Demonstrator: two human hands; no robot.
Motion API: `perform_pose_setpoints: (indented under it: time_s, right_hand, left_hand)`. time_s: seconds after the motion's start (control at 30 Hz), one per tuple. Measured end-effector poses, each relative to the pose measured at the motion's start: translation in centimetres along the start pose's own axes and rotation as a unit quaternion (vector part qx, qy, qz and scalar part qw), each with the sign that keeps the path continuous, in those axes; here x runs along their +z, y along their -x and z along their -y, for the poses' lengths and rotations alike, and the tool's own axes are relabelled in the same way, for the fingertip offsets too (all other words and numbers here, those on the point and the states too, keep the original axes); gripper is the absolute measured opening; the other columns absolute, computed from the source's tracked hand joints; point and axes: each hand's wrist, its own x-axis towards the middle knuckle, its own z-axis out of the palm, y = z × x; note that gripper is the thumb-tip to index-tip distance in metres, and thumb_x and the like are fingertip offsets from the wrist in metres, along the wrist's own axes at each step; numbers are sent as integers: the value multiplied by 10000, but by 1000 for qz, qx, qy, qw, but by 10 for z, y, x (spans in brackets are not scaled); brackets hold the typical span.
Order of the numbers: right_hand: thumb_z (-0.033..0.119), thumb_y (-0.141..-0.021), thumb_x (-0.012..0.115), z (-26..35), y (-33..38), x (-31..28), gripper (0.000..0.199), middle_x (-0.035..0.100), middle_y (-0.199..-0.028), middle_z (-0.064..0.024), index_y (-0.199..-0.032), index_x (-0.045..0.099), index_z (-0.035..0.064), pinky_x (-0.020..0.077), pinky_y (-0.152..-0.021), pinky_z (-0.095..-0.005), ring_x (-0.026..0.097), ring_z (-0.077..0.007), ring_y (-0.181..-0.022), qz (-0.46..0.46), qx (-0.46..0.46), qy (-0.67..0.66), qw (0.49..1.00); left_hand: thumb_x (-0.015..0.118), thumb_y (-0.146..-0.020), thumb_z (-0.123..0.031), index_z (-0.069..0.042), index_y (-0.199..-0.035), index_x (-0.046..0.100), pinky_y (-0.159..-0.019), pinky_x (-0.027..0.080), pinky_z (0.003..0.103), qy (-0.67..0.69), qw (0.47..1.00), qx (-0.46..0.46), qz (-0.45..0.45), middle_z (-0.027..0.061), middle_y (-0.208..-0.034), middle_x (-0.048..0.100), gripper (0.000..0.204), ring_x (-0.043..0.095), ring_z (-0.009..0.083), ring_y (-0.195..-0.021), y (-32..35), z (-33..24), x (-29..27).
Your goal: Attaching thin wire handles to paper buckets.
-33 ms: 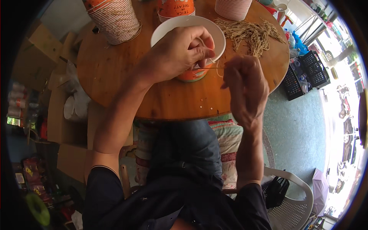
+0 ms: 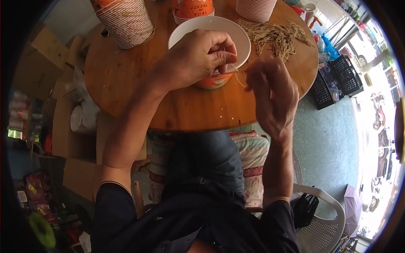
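An orange paper bucket point(image 2: 214, 81) with a white inside stands before me on the round wooden table. My left hand point(image 2: 204, 55) is over its near rim, thumb and forefinger pinched on a thin pale cord point(image 2: 239, 80). From the rim the cord curves toward my right hand point(image 2: 272, 95), which is closed at the bucket's right side, slightly smeared by motion. Its fingertips seem to grip the cord's other part. My left hand hides much of the bucket's near side, including where the cord meets the wall.
Stacked paper buckets point(image 2: 130, 27) stand at the far left, with an orange stack point(image 2: 193, 7) and a striped-looking stack point(image 2: 255, 10) farther back. A heap of tan cords point(image 2: 280, 40) lies right of the bucket. White bits point(image 2: 221, 117) dot the near tabletop point(image 2: 181, 111). Black crates point(image 2: 348, 76) stand rightward.
My right hand has shifted a little to the right. The strand that ran straight between the hands no longer shows; a bent piece of cord does. The bucket has moved slightly right.
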Motion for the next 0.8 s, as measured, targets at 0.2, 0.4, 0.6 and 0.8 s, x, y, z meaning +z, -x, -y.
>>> perform_pose_setpoints:
  time_s: [0.2, 0.4, 0.6, 0.8]
  right_hand:
    - [-152, -863, 571, -15, -38, -19, 208, 673, -886, -117, -904, 698, 7, 547, -699, -328, 710, -237, -803, 71, -210, 155, 963]
    - [-130, -863, 594, -19, -29, -13, 264, 684, -921, -105, -983, 764, 33, 551, -728, -345, 701, -234, -836, 56, -142, 151, 977]
    - [66, -858, 801, -12, -15, 2, 150, 695, -951, -89, -1005, 785, 37, 550, -725, -335, 701, -233, -847, 54, -123, 177, 975]
    - [75, -826, 851, -24, -14, 13, 176, 715, -888, -65, -989, 796, 38, 555, -683, -315, 704, -179, -780, 4, -102, 171, 980]
  left_hand:
    - [629, -1052, -133, 17, -1020, 670, -595, 467, 206, -124, 988, 47, 85, -17, -784, 628, 158, 547, 29, -667, 0, -21, -6]
    - [663, -1032, -130, 25, -1015, 696, -619, 486, 205, -121, 988, 34, 93, -17, -800, 653, 159, 576, 31, -687, 7, -18, -14]
    - [676, -1023, -123, 27, -1006, 698, -628, 500, 207, -80, 994, 22, 78, 0, -813, 671, 153, 595, 32, -704, 3, -12, -18]
    - [677, -1022, -116, 18, -1022, 686, -631, 507, 195, -55, 997, -3, 55, 6, -837, 682, 135, 600, 30, -708, 4, -15, -14]
